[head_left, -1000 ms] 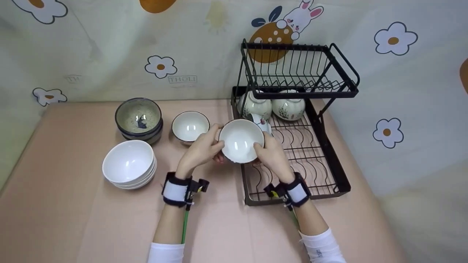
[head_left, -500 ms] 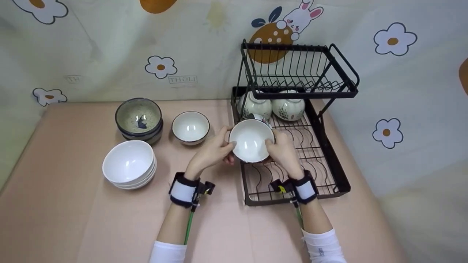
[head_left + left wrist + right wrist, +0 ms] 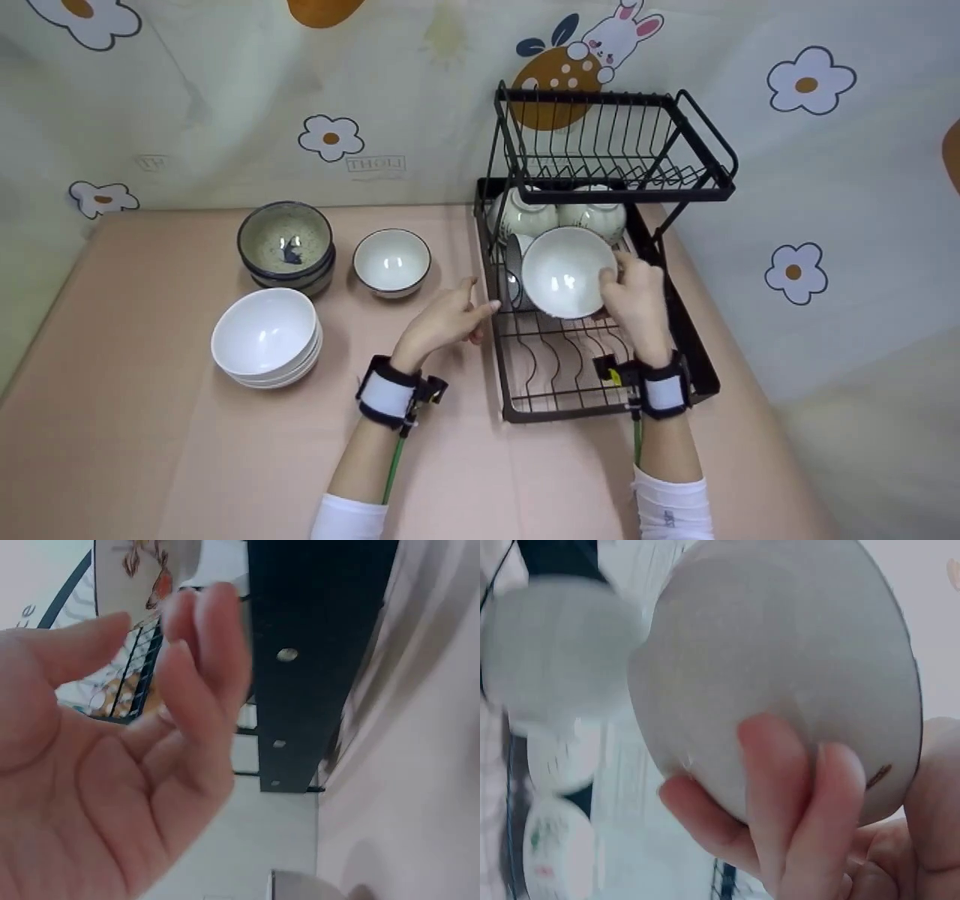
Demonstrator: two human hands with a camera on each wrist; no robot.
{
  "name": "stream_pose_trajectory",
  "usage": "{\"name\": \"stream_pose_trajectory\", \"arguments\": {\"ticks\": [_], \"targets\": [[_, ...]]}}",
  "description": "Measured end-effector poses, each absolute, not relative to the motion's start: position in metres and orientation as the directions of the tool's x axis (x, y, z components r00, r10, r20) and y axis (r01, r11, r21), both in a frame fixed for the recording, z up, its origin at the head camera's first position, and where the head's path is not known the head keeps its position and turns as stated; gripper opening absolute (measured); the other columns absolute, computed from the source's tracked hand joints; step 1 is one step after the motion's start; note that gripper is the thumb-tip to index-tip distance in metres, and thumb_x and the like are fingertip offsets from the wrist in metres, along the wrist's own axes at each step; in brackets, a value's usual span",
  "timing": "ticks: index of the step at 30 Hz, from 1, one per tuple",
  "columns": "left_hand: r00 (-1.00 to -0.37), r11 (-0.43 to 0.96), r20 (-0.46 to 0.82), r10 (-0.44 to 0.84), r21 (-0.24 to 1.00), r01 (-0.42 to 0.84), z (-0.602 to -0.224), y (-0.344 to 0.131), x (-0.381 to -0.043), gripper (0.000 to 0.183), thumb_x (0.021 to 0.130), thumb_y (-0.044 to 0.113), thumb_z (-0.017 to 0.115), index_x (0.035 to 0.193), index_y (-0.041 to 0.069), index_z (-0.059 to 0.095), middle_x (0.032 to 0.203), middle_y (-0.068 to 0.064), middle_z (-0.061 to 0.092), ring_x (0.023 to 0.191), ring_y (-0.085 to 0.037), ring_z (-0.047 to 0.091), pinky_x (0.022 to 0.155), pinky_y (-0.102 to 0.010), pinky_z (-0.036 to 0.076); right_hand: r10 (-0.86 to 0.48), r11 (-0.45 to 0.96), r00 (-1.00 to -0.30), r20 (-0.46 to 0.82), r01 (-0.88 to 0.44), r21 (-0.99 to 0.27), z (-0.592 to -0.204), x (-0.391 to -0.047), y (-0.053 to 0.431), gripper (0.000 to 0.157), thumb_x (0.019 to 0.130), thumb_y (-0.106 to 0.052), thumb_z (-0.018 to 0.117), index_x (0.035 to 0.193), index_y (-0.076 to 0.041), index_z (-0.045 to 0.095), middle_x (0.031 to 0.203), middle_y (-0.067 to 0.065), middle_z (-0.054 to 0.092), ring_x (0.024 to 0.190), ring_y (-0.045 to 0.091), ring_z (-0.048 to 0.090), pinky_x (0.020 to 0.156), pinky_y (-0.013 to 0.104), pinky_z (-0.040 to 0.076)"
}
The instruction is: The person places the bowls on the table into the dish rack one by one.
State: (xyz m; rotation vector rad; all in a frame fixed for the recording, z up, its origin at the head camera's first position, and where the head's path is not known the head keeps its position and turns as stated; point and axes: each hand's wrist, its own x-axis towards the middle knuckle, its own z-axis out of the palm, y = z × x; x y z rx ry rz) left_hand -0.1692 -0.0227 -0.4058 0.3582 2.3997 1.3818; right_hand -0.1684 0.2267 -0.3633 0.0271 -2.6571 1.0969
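The right hand [image 3: 637,300] grips a white bowl [image 3: 564,271], tilted over the black rack's [image 3: 690,360] lower tier, seemingly clear of the wires; the left hand [image 3: 446,321] hovers empty, fingers relaxed, beside the rack

Upper shelf [image 3: 615,142] roofs rack rear; bowls [image 3: 559,217] fill back; front wires [image 3: 570,367] open.
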Motion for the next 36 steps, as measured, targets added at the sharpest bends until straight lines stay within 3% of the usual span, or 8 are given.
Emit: {"name": "stream_pose_trajectory", "arguments": {"ticks": [5, 9, 13, 17, 22, 27, 29, 36], "targets": [[-0.913, 0.569, -0.233, 0.335, 0.822, -0.002, -0.41, -0.006, -0.166, 0.076, 0.098, 0.032, 0.053, 0.146, -0.012, 0.015, 0.068, -0.009, 0.065, 0.052, -0.022, 0.057, 0.046, -0.023, 0.043, 0.186, 0.769, -0.929, 0.32, -0.065, -0.636, -0.362, -0.17, 0.24, 0.032, 0.088, 0.001, 0.047, 0.114, 0.012, 0.063, 0.095, 0.032, 0.065, 0.057, 0.031, 0.065, 0.039, 0.021, 0.045], [-0.932, 0.643, -0.232, 0.279, 0.766, 0.001, -0.415, 0.006, -0.164, 0.074, 0.098, 0.032, 0.054, 0.144, -0.014, 0.02, 0.059, -0.006, 0.059, 0.042, -0.01, 0.04, 0.039, -0.021, 0.033, 0.236, 0.792, -0.905, 0.354, -0.032, -0.61, -0.363, -0.173, 0.244, 0.033, 0.087, 0.001, 0.046, 0.112, 0.012, 0.064, 0.097, 0.032, 0.065, 0.065, 0.035, 0.067, 0.047, 0.032, 0.053], [-0.947, 0.707, -0.209, 0.243, 0.706, 0.026, -0.42, 0.014, -0.162, 0.068, 0.098, 0.032, 0.054, 0.141, -0.015, 0.029, 0.06, -0.001, 0.049, 0.045, -0.012, 0.043, 0.043, -0.025, 0.038, 0.25, 0.802, -0.884, 0.395, -0.04, -0.597, -0.366, -0.176, 0.245, 0.033, 0.084, 0.004, 0.046, 0.11, 0.014, 0.064, 0.096, 0.033, 0.064, 0.069, 0.037, 0.068, 0.052, 0.042, 0.055], [-0.958, 0.725, -0.172, 0.227, 0.687, 0.049, -0.423, 0.02, -0.16, 0.064, 0.097, 0.027, 0.057, 0.137, -0.017, 0.034, 0.064, -0.003, 0.05, 0.048, -0.014, 0.046, 0.043, -0.026, 0.04, 0.24, 0.811, -0.875, 0.421, -0.058, -0.582, -0.369, -0.178, 0.246, 0.033, 0.082, 0.006, 0.046, 0.108, 0.015, 0.064, 0.091, 0.033, 0.065, 0.061, 0.034, 0.066, 0.045, 0.039, 0.052], [-0.963, 0.735, -0.143, 0.229, 0.674, 0.074, -0.427, 0.024, -0.157, 0.064, 0.095, 0.017, 0.057, 0.138, -0.02, 0.028, 0.053, 0.003, 0.041, 0.04, -0.011, 0.039, 0.036, -0.022, 0.032, 0.24, 0.817, -0.864, 0.443, -0.067, -0.573, -0.372, -0.18, 0.247, 0.035, 0.08, 0.008, 0.046, 0.11, 0.015, 0.063, 0.089, 0.034, 0.064, 0.052, 0.031, 0.063, 0.038, 0.033, 0.045], [-0.972, 0.756, -0.102, 0.212, 0.647, 0.097, -0.43, 0.027, -0.156, 0.051, 0.092, 0.011, 0.058, 0.129, -0.019, 0.042, 0.059, -0.002, 0.049, 0.046, -0.015, 0.047, 0.041, -0.026, 0.041, 0.254, 0.82, -0.869, 0.425, -0.039, -0.571, -0.376, -0.182, 0.248, 0.039, 0.081, 0.008, 0.047, 0.117, 0.016, 0.059, 0.059, 0.023, 0.061, 0.032, 0.013, 0.032, 0.029, 0.022, 0.023], [-0.975, 0.763, -0.096, 0.201, 0.639, 0.095, -0.432, 0.029, -0.155, 0.044, 0.09, 0.009, 0.06, 0.123, -0.017, 0.048, 0.065, -0.006, 0.053, 0.051, -0.018, 0.052, 0.046, -0.029, 0.046, 0.262, 0.822, -0.871, 0.416, -0.025, -0.569, -0.377, -0.183, 0.248, 0.039, 0.081, 0.008, 0.047, 0.118, 0.016, 0.058, 0.053, 0.018, 0.056, 0.032, 0.008, 0.026, 0.028, 0.021, 0.021], [-0.979, 0.808, -0.105, 0.172, 0.584, 0.079, -0.433, 0.035, -0.157, 0.042, 0.085, 0.01, 0.068, 0.116, -0.013, 0.05, 0.081, -0.014, 0.062, 0.068, -0.029, 0.063, 0.06, -0.037, 0.053, 0.27, 0.824, -0.868, 0.416, -0.015, -0.567, -0.378, -0.184, 0.249, 0.039, 0.08, 0.009, 0.048, 0.118, 0.017, 0.058, 0.077, 0.031, 0.065, 0.035, 0.015, 0.039, 0.029, 0.023, 0.025]]}}
